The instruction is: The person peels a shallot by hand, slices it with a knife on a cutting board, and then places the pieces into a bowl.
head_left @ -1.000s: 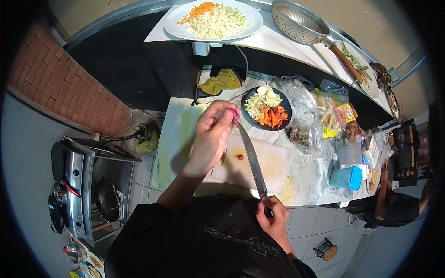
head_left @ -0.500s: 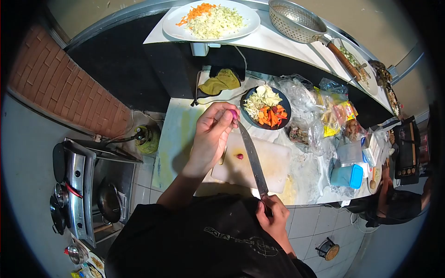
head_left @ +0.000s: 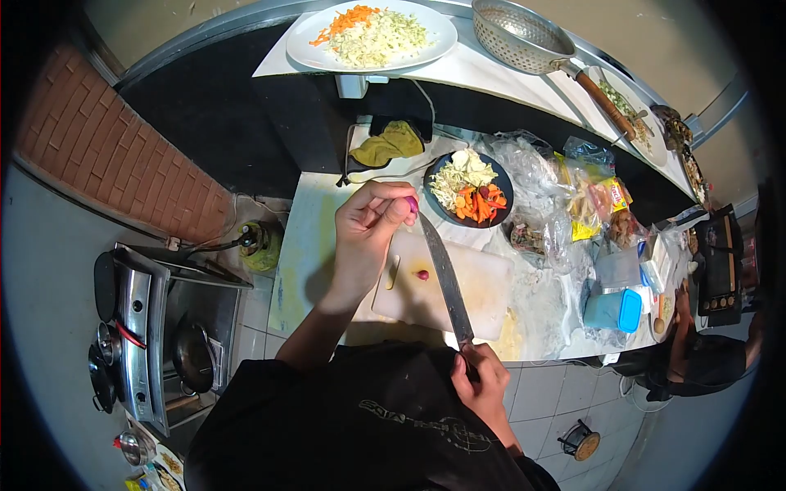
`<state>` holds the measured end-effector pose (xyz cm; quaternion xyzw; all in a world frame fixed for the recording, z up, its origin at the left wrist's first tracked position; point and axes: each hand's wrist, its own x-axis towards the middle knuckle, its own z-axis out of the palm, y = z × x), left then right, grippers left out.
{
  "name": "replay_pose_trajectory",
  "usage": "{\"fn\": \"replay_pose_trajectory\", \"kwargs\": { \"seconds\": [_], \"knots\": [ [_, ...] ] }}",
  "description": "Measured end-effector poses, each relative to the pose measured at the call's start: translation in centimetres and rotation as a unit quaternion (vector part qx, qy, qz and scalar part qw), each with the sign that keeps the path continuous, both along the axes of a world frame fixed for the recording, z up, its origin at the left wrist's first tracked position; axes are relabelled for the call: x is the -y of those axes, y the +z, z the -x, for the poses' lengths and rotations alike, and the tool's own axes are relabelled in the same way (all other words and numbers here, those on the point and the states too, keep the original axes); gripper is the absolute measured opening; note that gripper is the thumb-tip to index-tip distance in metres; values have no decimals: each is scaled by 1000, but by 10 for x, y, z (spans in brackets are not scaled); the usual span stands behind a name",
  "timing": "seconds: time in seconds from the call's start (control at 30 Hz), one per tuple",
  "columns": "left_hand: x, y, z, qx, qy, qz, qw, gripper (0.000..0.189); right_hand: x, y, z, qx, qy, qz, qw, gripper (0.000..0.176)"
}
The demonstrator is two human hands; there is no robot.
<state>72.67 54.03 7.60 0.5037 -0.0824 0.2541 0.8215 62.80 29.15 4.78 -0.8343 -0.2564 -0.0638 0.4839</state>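
My left hand (head_left: 364, 229) pinches a small purple shallot (head_left: 412, 204) between thumb and fingertips, raised above the counter. My right hand (head_left: 483, 383) is wrapped round the handle of a long knife (head_left: 447, 278). Its blade points up and away from me, the tip right by the shallot. Below lies a white cutting board (head_left: 483, 299), where a second shallot (head_left: 422, 275) rests near the middle. A thin pale sliver (head_left: 395, 274) sits close to the board's left side.
Beyond the board stands a dark plate (head_left: 440, 214) of cut vegetables. Plastic bags (head_left: 532, 168) and a blue-lidded container (head_left: 629, 311) crowd the right. On the raised shelf are a white platter (head_left: 307, 53) and a perforated strainer (head_left: 524, 41). Another person (head_left: 704, 352) is at far right.
My left hand has shifted slightly left with the shallot, uncovering more of the pale sliver on the board. The knife and my right hand have hardly moved.
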Motion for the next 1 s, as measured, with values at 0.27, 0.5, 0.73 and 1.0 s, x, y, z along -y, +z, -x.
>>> {"fn": "replay_pose_trajectory", "kwargs": {
  "seconds": [0.27, 0.5, 0.73, 1.0],
  "knots": [
    [1, -1, 0, -6, 9, -12, 1000, 10, 0, -2, 0, 14, 0, -9, 1000, 23],
    [4, 1, 3, -14, 56, -71, 996, 10, 2, -9, -2, 60, -17, 17, 998, 26],
    [7, 3, 5, -42, 72, -116, 990, 10, 2, -7, -2, 52, -20, 39, 998, 24],
    [8, -20, 5, -80, 46, -13, 996, 9, 17, -16, -15, -8, -155, -25, 988, 13]
  ]
}}
